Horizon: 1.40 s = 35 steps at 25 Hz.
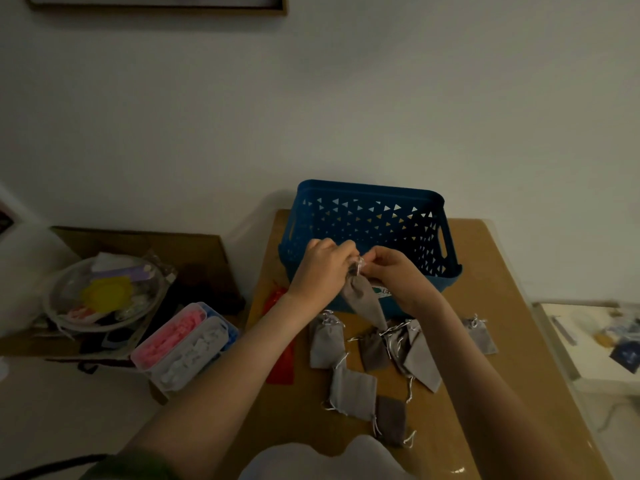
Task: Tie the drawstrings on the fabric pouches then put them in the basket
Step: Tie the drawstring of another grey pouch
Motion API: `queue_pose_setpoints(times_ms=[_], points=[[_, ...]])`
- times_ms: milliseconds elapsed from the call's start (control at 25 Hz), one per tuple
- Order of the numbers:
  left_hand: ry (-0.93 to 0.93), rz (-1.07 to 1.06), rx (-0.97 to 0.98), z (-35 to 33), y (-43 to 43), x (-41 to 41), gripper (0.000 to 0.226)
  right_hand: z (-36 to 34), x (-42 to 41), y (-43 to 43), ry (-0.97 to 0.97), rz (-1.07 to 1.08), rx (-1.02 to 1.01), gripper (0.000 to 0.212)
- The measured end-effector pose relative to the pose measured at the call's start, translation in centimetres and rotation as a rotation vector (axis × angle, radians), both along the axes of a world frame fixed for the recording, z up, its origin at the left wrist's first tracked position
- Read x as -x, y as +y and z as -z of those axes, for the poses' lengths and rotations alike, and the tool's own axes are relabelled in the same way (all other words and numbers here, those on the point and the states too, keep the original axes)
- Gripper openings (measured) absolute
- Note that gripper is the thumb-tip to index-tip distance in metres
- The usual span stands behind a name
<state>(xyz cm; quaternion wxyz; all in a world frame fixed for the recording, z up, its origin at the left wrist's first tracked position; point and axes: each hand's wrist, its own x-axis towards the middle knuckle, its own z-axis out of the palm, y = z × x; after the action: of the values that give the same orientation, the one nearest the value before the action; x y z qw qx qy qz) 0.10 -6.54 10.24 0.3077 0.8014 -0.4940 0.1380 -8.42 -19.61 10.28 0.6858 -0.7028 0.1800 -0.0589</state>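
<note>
A grey fabric pouch hangs in the air in front of the blue basket. My left hand and my right hand both pinch its gathered neck and white drawstrings at the top. Several more grey pouches lie on the brown table below: one light, one dark, a light pair, another light one, a dark one and one off to the right. The basket's inside is hidden from here.
A red flat item lies at the table's left edge. Left of the table stand a compartment box with pink and white pieces and a clear bowl of oddments. A low shelf sits to the right.
</note>
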Motion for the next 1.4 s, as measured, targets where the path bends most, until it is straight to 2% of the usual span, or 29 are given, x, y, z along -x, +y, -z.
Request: queue_pose_setpoints(times_ms=[120,280,360,480,640,800,1000,1400], points=[[0.449,0.048,0.066,0.4,0.4,-0.4,0.013,0.4,0.4,-0.2,-0.004,0.041,-0.01,0.016],[0.736,-0.056,0.168,0.8,0.7,-0.1,0.024,0.8,0.3,-0.1,-0.042,0.233,-0.099,0.017],[0.843,-0.087,0.187,0.7,0.7,0.2,0.028,0.9,0.4,-0.3,-0.079,0.297,-0.073,0.017],[0.885,-0.211,0.201,0.1,1.0,0.3,0.03,1.0,1.0,-0.7,-0.125,0.334,-0.019,0.02],[1.014,-0.374,0.352,0.0,1.5,0.7,0.033,2.2,1.5,-0.5,-0.033,0.363,0.002,0.024],[0.984,-0.327,0.162,1.4,2.1,0.7,0.036,2.7,2.3,-1.7,0.067,0.327,-0.079,0.016],[0.841,-0.183,0.024,0.9,2.2,-0.7,0.032,2.5,2.6,-2.5,-0.017,0.309,-0.108,0.025],[0.887,-0.113,0.067,-0.6,1.5,-1.5,0.029,1.3,1.6,-3.0,-0.093,0.256,-0.121,0.026]])
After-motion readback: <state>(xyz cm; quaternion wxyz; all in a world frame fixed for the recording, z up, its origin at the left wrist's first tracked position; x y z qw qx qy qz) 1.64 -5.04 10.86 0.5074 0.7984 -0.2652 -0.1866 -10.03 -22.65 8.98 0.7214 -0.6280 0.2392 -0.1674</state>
